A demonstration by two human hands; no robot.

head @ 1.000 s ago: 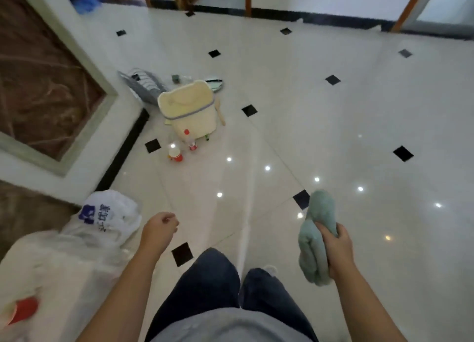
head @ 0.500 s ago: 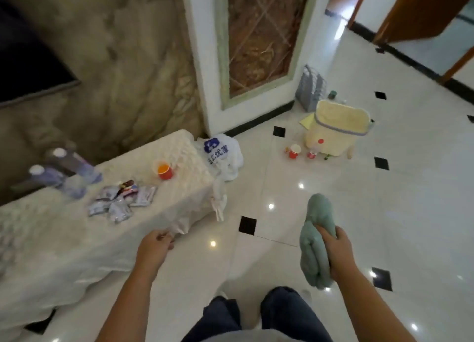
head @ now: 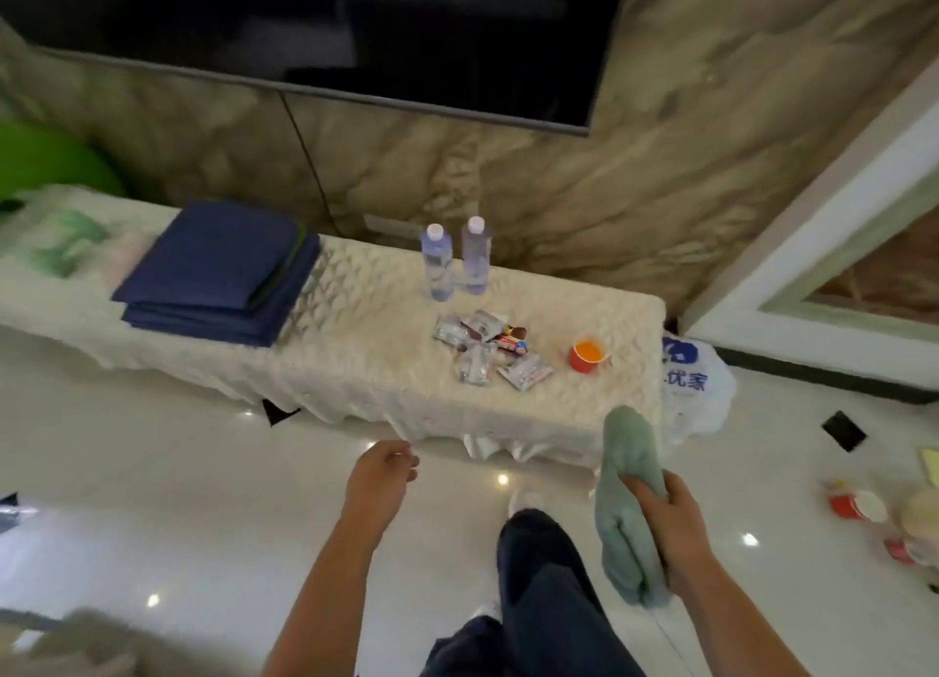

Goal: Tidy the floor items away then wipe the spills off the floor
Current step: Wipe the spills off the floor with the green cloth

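The green cloth (head: 630,514) hung bunched in our right hand (head: 670,529), fingers clamped around its middle, above the glossy floor (head: 152,498) just in front of the low draped table (head: 355,366). Our left hand (head: 378,478) hovered loosely curled and carrying nothing. We judged the wiping step was in hand but not begun. Litter lay on the floor at the right edge, including a red cup (head: 856,505) on its side, its contents hidden, so the next move called for clearing those items before the cloth met the tiles. On the table, 2 capped bottles (head: 455,260) looked filled with clear liquid, another red cup (head: 587,355) held something orange, and snack packets (head: 488,351) lay scattered. A white printed bag (head: 693,387) slumped beside it.
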